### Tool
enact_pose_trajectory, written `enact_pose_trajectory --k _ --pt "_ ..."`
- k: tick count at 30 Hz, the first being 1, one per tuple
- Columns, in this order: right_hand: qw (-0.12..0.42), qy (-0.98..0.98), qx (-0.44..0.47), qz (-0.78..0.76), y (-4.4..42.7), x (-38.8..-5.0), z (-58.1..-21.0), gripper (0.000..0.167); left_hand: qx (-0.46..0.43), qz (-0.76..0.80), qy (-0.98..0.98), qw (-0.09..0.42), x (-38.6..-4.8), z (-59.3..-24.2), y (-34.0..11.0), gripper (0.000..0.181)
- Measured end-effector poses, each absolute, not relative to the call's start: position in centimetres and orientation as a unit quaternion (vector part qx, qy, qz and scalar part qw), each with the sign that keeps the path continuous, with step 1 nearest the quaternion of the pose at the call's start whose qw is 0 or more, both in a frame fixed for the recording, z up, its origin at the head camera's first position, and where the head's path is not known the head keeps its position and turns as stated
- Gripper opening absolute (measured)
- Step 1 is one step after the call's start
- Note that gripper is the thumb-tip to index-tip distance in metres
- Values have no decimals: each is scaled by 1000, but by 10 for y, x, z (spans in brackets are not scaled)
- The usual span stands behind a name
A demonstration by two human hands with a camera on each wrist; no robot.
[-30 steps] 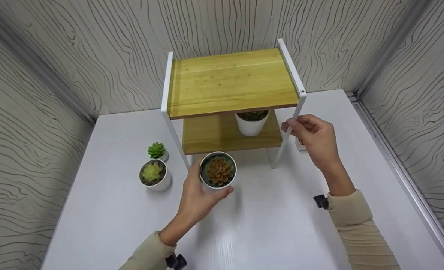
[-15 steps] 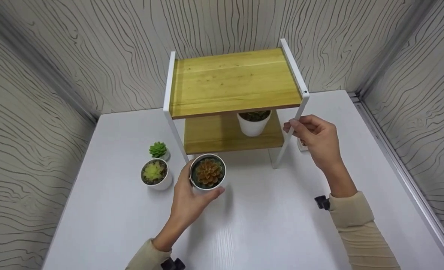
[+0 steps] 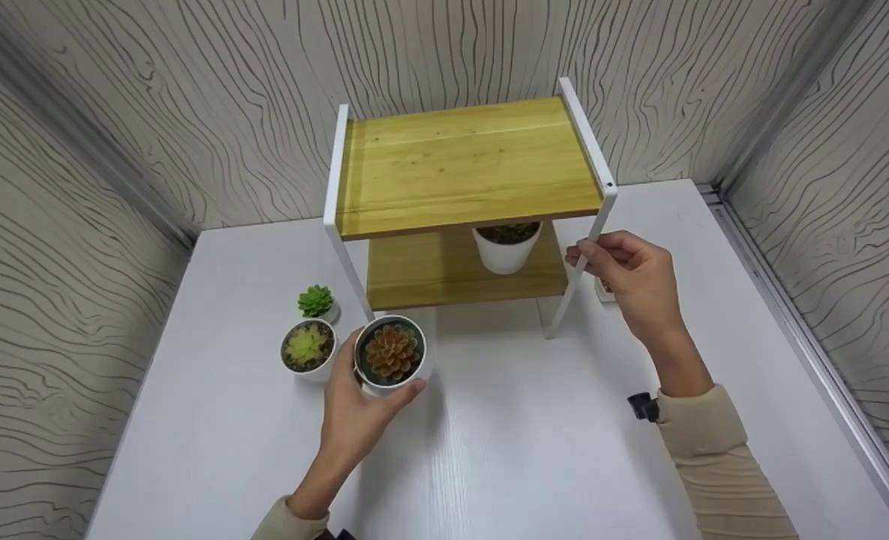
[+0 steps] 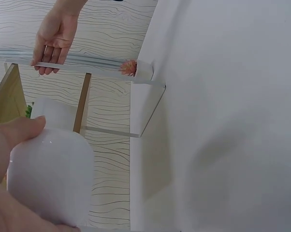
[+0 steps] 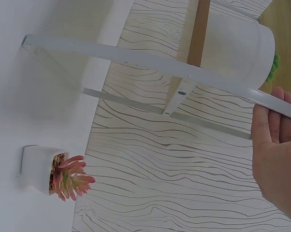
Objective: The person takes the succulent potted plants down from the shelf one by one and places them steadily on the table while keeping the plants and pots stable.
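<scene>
My left hand [image 3: 354, 416] grips a white pot with a brown rosette succulent [image 3: 392, 352], its thumb on the near side. The pot is held above the table, in front of the left front leg of a two-tier wooden shelf [image 3: 467, 165]. In the left wrist view the white pot [image 4: 51, 179] fills the space between thumb and fingers. My right hand [image 3: 635, 281] pinches the shelf's white right front post [image 5: 136, 59] between thumb and fingers. Another white potted plant [image 3: 506, 249] stands on the lower board, its top partly hidden by the upper board.
Left of the shelf, a yellow-green succulent in a white pot [image 3: 309, 347] and a small green succulent [image 3: 315, 301] stand on the white table [image 3: 519, 450]. A pink succulent in a square white pot [image 5: 39, 169] stands right of the shelf. Patterned walls enclose the table.
My left hand has carried the brown succulent pot leftward and slightly nearer to me, closer to the yellow-green succulent. The right hand keeps its hold on the post.
</scene>
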State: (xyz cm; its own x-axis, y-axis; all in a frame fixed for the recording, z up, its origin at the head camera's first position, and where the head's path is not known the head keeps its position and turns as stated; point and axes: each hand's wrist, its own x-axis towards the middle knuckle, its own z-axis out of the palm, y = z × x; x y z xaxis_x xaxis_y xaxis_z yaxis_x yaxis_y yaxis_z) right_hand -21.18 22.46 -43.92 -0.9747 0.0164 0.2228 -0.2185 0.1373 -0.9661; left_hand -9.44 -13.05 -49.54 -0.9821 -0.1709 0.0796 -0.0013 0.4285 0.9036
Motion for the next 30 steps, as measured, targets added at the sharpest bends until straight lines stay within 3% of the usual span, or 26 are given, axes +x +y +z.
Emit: enact_pose_trajectory --k 15,30 --pt "89 -740 68 663 226 -212 -441 32 132 -510 -846 80 -89 -500 -164 104" --pt "88 -729 69 676 225 -212 -443 32 125 -488 -857 106 -89 -491 -203 103"
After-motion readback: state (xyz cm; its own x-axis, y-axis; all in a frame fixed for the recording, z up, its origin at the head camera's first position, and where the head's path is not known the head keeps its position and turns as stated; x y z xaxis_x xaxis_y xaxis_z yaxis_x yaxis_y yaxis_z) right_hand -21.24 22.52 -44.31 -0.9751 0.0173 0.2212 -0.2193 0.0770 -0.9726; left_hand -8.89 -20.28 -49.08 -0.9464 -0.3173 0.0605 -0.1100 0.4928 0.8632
